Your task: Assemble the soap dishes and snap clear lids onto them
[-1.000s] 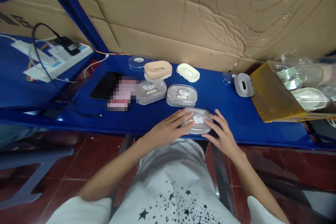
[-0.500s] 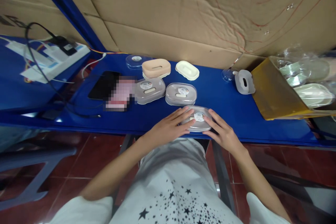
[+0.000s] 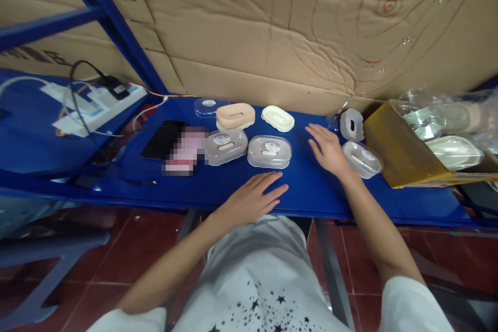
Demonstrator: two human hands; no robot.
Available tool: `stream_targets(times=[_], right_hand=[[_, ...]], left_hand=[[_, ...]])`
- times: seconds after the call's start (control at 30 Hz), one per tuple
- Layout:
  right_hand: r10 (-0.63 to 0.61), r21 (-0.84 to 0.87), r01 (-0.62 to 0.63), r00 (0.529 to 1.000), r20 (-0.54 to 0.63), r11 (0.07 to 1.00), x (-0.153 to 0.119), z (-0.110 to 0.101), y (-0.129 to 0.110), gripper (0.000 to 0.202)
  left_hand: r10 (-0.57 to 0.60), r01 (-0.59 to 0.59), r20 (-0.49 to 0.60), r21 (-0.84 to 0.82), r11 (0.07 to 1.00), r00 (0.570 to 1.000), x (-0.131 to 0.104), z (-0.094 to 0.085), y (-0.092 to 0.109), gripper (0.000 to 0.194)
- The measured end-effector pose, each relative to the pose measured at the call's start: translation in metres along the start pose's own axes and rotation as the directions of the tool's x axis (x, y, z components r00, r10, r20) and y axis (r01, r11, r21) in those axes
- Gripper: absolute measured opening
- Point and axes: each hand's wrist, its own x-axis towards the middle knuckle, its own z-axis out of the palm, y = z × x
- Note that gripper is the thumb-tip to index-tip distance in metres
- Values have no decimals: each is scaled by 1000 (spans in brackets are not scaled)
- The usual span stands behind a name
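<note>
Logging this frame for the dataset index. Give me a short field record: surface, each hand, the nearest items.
surface: blue metal workbench, cardboard wall behind
left hand: flat on bench edge, palm down, holding nothing
right hand: open, fingers spread, beside clear oval lidded soap case; contact unclear
centre items: two more clear oval lidded cases, peach oval soap dish, cream oval tray
right side: yellow cardboard box with bagged parts
</note>
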Motion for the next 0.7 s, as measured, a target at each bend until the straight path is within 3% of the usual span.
stream_targets(times=[0.1,0.2,0.33,0.53,0.7], right_hand=[[-44,2,44,984,171,999,61,31,-9,50],[-65,-6,68,973,224,998,70,35,-10,42],[-54,15,52,973,227,999,14,3,1,47],[-24,243,-23,982,187,970,-79,-34,-1,39],[-84,366,-14,964,251,931,-106,-46,-33,33]], left_hand=[[-33,34,17,-3,999,999,-3,0,-1,37],[-71,72,26,-13,997,997,-4,-1,-1,38],[-74,74,18,-12,997,997,-2,-1,0,36],[-29,30,11,-20,999,1000,1,-1,1,36],[-5,6,16,-66,998,1000,5,0,11,42]])
